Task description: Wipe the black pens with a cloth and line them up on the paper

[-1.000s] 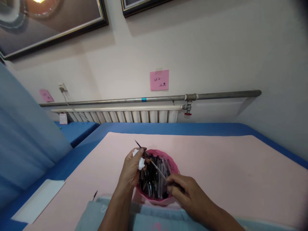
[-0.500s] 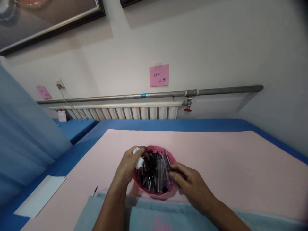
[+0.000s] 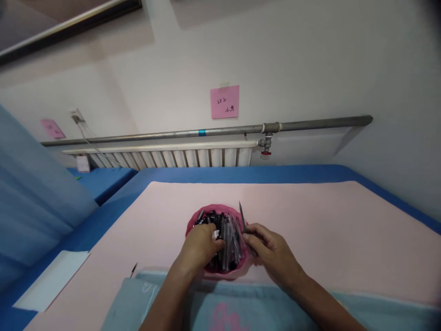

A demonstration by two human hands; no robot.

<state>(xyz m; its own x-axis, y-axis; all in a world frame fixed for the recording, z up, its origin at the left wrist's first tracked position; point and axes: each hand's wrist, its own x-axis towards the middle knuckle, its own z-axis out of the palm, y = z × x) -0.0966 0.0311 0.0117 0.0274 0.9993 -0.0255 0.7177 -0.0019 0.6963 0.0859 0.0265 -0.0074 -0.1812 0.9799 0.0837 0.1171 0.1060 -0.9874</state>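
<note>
Pink basket [image 3: 189, 225] on the pink sheet [image 3: 310, 220] that covers most of the blue worktop [image 3: 251, 174]. Basket packed with slim pen-like sticks: clear ones [image 3: 228, 243] toward its right side, dark ones [image 3: 217, 217] around its far side.

Left hand [image 3: 199, 243] over the left part of the basket, fingertips down among the sticks. Grip: thumb and forefinger spread, a white scrap [image 3: 215, 235] showing between them; cannot tell whether the fingers close on it or on a stick.

Right hand [image 3: 270, 248] just beside the basket's right rim. Grip: thumb and fingers pinching a dark pointed stick [image 3: 242, 216], tip up and leaning slightly left, its point rising beyond the rim.

Left of the basket and nearer the person: a small dark-tipped stick [image 3: 133, 269], at the edge of a pale blue cloth [image 3: 129, 296]. That cloth runs along the basket's near side. Farther left of the basket, a white sheet of paper [image 3: 51, 280]. Well beyond the basket, a white radiator [image 3: 203, 157]; above it, a pink note [image 3: 225, 102] on the wall.
</note>
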